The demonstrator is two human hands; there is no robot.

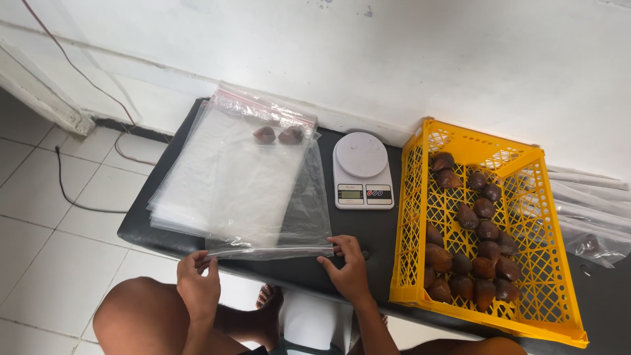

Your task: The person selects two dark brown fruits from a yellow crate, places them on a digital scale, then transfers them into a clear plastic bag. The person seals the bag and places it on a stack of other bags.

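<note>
Both hands are pinching the near edge of a clear zip bag (269,197) lying on a stack of plastic bags (190,177) on the black table (368,230): left hand (197,286) at one corner, right hand (348,266) at the other. Two brown fruits (277,135) sit near the bag's far sealed end, inside it I think. A white kitchen scale (363,169) stands just beside, then a yellow crate (526,197) of the same fruits.
</note>
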